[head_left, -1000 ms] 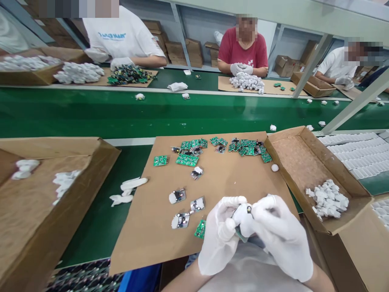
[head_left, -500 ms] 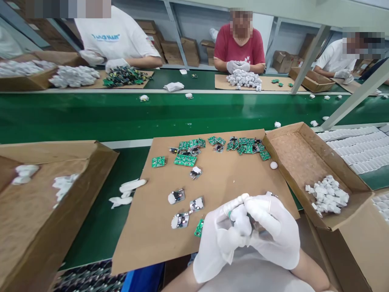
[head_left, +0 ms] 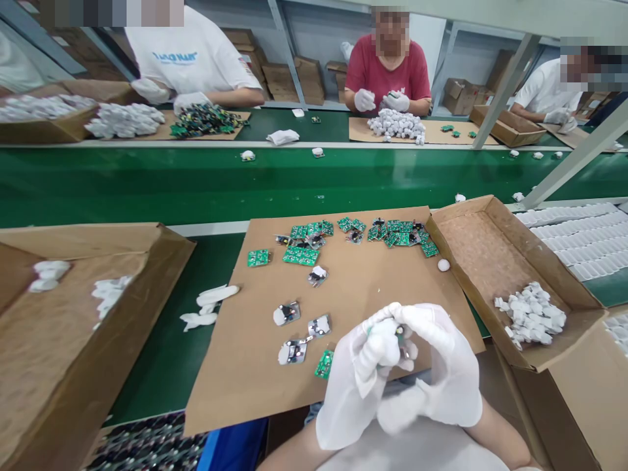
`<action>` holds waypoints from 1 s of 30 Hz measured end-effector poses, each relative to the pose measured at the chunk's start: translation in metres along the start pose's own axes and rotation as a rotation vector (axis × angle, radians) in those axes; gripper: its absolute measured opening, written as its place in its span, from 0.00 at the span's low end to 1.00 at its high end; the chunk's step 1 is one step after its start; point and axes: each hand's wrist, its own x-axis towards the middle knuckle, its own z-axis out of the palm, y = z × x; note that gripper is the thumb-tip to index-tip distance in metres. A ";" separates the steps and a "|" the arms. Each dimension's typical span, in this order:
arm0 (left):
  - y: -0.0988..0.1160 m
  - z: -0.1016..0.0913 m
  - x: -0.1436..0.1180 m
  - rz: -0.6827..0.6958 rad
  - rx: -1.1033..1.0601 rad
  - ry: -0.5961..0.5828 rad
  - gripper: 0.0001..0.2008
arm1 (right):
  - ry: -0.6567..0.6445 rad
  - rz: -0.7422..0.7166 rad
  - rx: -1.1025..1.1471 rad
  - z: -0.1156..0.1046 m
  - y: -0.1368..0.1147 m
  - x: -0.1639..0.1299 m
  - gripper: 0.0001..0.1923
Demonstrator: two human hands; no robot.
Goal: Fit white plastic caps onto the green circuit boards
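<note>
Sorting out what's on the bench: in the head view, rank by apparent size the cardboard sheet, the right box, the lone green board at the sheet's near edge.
1. cardboard sheet
2. right box; nearness makes this unsure
3. green board

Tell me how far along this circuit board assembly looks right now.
Done: three white-capped pieces lie on the cardboard sheet. In hand: left hand and right hand press a small part together. Left: many green circuit boards wait at the far edge, and white housings fill the box.
</note>
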 end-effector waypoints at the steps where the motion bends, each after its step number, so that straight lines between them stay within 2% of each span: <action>1: 0.000 0.000 0.001 -0.016 -0.053 0.017 0.24 | 0.020 0.009 0.009 -0.001 0.003 -0.005 0.34; 4: 0.000 0.000 0.003 -0.027 -0.163 0.061 0.20 | 0.108 0.070 0.000 0.000 0.010 -0.015 0.38; 7: -0.001 -0.001 0.005 -0.037 -0.176 0.027 0.14 | 0.253 0.332 -0.060 0.005 0.012 -0.016 0.33; 10: -0.005 -0.005 0.006 -0.054 -0.093 -0.029 0.14 | 0.305 0.520 -0.076 0.011 0.012 -0.012 0.30; 15: -0.006 -0.004 0.008 -0.001 0.181 -0.103 0.13 | 0.250 0.475 0.002 0.016 0.017 -0.013 0.28; 19: -0.001 0.000 0.005 -0.031 0.344 -0.335 0.19 | 0.215 0.390 0.075 0.015 0.017 -0.016 0.27; 21: -0.001 0.000 0.004 -0.073 0.390 -0.448 0.19 | 0.205 0.409 0.094 0.015 0.014 -0.015 0.26; 22: -0.001 0.000 0.003 -0.083 0.415 -0.469 0.18 | 0.212 0.432 0.096 0.015 0.013 -0.014 0.25; 24: -0.002 -0.003 0.003 -0.041 0.465 -0.395 0.17 | 0.263 0.473 0.082 0.016 0.012 -0.012 0.26; 27: -0.002 -0.005 0.003 0.164 0.560 -0.217 0.12 | 0.325 0.491 0.046 0.018 0.014 -0.011 0.29; 30: -0.004 -0.006 0.003 0.388 0.693 -0.201 0.08 | 0.327 0.504 0.042 0.019 0.015 -0.012 0.29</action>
